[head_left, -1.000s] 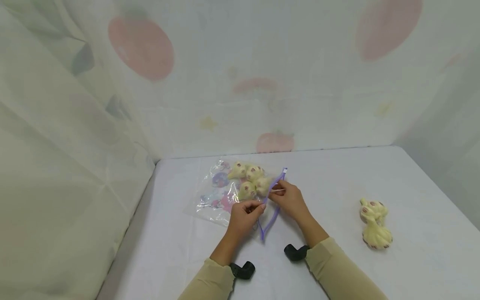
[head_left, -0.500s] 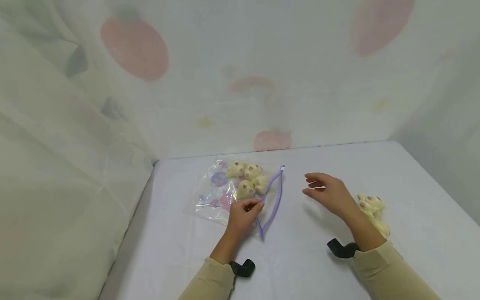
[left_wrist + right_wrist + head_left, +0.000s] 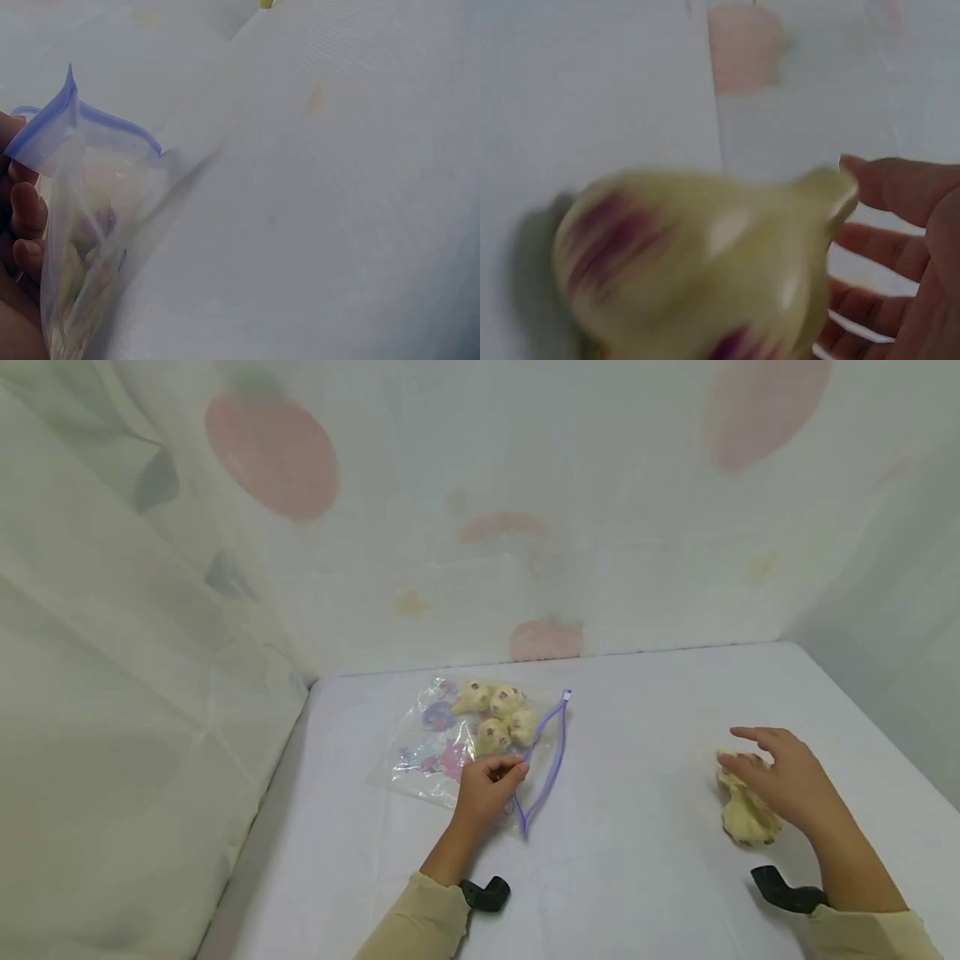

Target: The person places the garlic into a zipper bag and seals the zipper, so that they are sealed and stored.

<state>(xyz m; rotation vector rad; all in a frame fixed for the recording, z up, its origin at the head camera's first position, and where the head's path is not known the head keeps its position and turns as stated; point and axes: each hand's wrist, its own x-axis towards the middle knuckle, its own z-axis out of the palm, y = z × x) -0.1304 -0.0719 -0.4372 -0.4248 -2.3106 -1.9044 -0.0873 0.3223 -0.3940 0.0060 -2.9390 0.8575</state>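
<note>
A clear zip bag (image 3: 420,760) with a purple zip edge lies on the table, its mouth gaping to the right. Several cream garlic bulbs (image 3: 493,737) with purple marks are inside it. My left hand (image 3: 483,789) pinches the near side of the bag's rim; in the left wrist view the purple edge (image 3: 112,124) rises beside the fingers. On the right, my right hand (image 3: 787,781) is over loose garlic bulbs (image 3: 748,820), thumb and fingers spread, partly hiding them. In the right wrist view a garlic bulb (image 3: 690,255) fills the foreground, the fingers (image 3: 877,247) apart behind its stem.
A white cloth covers the table (image 3: 630,877). Behind it hangs a pale curtain (image 3: 637,527) with strawberry prints, and another curtain (image 3: 135,735) borders the left side. Black wrist mounts (image 3: 487,895) sit on both forearms.
My right hand has let go of the bag's rim and travelled right to the loose garlic bulbs. The left hand stays at the rim, and the bag's mouth stays agape.
</note>
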